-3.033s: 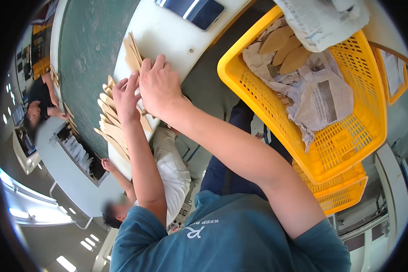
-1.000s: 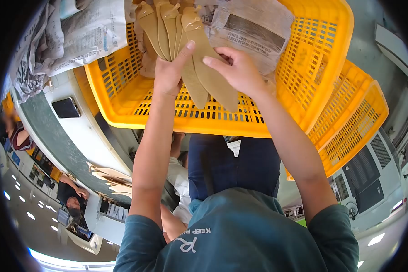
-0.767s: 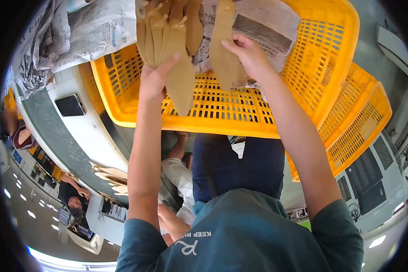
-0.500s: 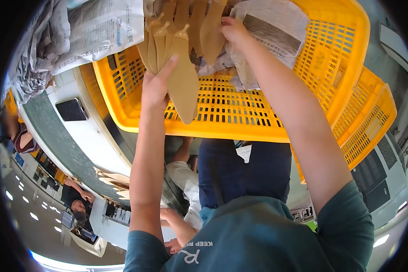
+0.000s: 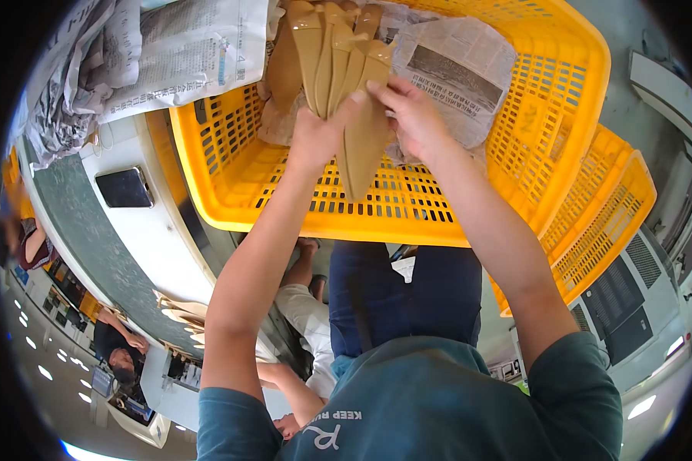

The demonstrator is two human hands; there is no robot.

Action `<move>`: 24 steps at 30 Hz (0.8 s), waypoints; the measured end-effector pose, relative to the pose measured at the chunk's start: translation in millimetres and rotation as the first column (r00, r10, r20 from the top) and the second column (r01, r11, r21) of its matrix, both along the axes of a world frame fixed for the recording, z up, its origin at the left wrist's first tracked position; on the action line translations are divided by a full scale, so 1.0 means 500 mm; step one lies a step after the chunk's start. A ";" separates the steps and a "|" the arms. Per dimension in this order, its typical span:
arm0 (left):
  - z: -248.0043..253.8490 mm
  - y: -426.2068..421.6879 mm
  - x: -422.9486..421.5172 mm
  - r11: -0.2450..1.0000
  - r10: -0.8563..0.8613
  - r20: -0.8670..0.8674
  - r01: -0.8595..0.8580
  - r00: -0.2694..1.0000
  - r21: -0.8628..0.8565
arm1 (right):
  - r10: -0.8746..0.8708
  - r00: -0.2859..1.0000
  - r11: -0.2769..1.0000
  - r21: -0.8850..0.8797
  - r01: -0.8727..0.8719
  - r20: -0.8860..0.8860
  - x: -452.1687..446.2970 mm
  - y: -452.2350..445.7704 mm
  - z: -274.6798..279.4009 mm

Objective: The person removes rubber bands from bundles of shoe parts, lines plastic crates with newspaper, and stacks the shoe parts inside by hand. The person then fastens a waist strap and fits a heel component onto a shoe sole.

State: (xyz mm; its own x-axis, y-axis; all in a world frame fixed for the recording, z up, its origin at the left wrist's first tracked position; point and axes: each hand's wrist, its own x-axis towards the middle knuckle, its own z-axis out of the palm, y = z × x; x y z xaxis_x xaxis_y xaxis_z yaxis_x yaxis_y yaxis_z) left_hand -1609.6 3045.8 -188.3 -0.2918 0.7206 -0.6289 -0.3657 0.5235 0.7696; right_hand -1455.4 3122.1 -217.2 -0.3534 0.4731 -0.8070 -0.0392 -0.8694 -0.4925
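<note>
Our left hand point(image 5: 321, 137) is closed around a bunch of tan soles point(image 5: 367, 142), with the thumb pressed across the front. Our right hand point(image 5: 418, 121) is half curled, one tip on the front sole near its shiny end; we can't tell if it pinches. The bunch is above the yellow basket point(image 5: 338, 226), and its long tips point down, just short of the near rim. We can't tell how high it hangs over the floor of the basket.

On the right, we have room between our hand and the basket wall, with paper point(image 5: 465, 65) lying there. On the left it is tighter: a news sheet point(image 5: 188, 58) hangs over the basket's edge, and loose soles point(image 5: 284, 77) lie behind the bunch. Past that side, a phone point(image 5: 124, 187) lies on the table point(image 5: 161, 250).
</note>
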 end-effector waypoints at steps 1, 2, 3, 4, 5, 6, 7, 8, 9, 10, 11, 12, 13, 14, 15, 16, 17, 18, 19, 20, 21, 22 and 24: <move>-0.007 0.007 0.002 0.997 0.082 0.057 -0.081 0.995 -0.015 | -0.061 0.998 0.998 -0.027 0.061 0.009 0.001 0.012 -0.013; -0.011 0.007 -0.002 0.995 0.090 0.071 -0.086 0.993 -0.050 | -0.125 0.992 0.991 -0.040 0.124 -0.006 0.002 0.025 -0.035; -0.006 0.012 -0.014 0.992 0.098 0.087 -0.090 0.991 -0.087 | -0.158 0.987 0.986 -0.051 0.156 -0.027 0.007 0.041 -0.060; -0.005 0.011 -0.026 0.988 0.108 0.102 -0.095 0.989 -0.124 | -0.190 0.981 0.980 -0.063 0.187 -0.049 0.014 0.059 -0.089; -0.015 0.004 -0.034 0.987 0.106 0.073 -0.097 0.992 -0.126 | -0.220 0.973 0.974 -0.074 0.215 -0.075 0.014 0.080 -0.118; -0.032 -0.006 -0.042 0.987 0.103 0.042 -0.097 0.994 -0.125 | -0.221 0.974 0.975 -0.027 0.220 -0.054 0.011 0.097 -0.160; -0.046 -0.014 -0.049 0.988 0.096 0.010 -0.094 0.995 -0.124 | -0.224 0.974 0.974 0.022 0.225 -0.034 0.007 0.108 -0.211; -0.053 -0.019 -0.055 0.989 0.075 -0.034 -0.079 0.997 -0.124 | -0.229 0.973 0.971 0.070 0.229 -0.014 0.003 0.118 -0.257; -0.052 -0.018 -0.057 0.987 0.041 -0.039 -0.047 0.998 -0.152 | -0.182 0.981 0.976 0.138 0.171 0.072 -0.003 0.132 -0.299; -0.048 -0.016 -0.057 0.984 0.008 -0.042 -0.016 0.999 -0.180 | -0.138 0.977 0.975 0.198 0.105 0.163 -0.008 0.145 -0.335; -0.042 -0.018 -0.058 0.978 -0.024 -0.044 0.015 0.999 -0.210 | -0.098 0.962 0.968 0.248 0.032 0.256 -0.010 0.148 -0.352; -0.033 -0.015 -0.052 0.977 -0.025 -0.020 0.020 1.000 -0.211 | -0.054 0.890 0.943 0.315 -0.103 0.452 -0.011 0.150 -0.338; -0.021 -0.008 -0.041 0.977 -0.023 0.005 0.023 1.000 -0.211 | -0.030 0.775 0.903 0.349 -0.250 0.632 -0.011 0.155 -0.307; -0.010 0.000 -0.030 0.978 -0.020 0.033 0.026 0.999 -0.209 | -0.028 0.619 0.850 0.345 -0.399 0.785 -0.008 0.149 -0.273; -0.003 0.006 -0.021 0.974 -0.015 0.061 0.028 0.998 -0.225 | -0.003 0.741 0.883 0.349 -0.313 0.672 -0.002 0.131 -0.250; 0.002 0.014 -0.013 0.971 -0.007 0.091 0.028 0.996 -0.238 | 0.012 0.842 0.912 0.339 -0.230 0.540 0.005 0.110 -0.220; 0.004 0.020 -0.003 0.968 0.006 0.121 0.025 0.993 -0.251 | 0.129 0.927 0.956 0.205 -0.211 0.352 0.011 0.088 -0.154; 0.001 0.025 0.008 0.972 -0.002 0.093 0.024 0.996 -0.234 | 0.212 0.968 0.973 0.062 -0.221 0.133 0.016 0.069 -0.084; -0.005 0.030 0.019 0.975 -0.010 0.064 0.023 0.998 -0.219 | 0.179 0.980 0.980 0.070 -0.186 0.092 0.025 0.049 -0.045; -0.011 0.033 0.030 0.978 -0.019 0.033 0.025 0.999 -0.206 | 0.144 0.988 0.986 0.075 -0.147 0.050 0.033 0.031 -0.013; -0.019 0.036 0.040 0.986 -0.041 0.010 0.042 0.999 -0.160 | 0.106 0.994 0.991 0.079 -0.106 0.004 0.038 0.025 -0.001; -0.028 0.039 0.050 0.992 -0.063 -0.017 0.060 0.998 -0.113 | 0.056 0.998 0.995 0.076 -0.058 0.029 0.045 0.025 -0.007; -0.038 0.051 0.061 0.996 -0.073 -0.046 0.071 0.996 -0.054 | -0.052 0.995 0.996 0.072 0.047 0.079 0.067 0.033 -0.028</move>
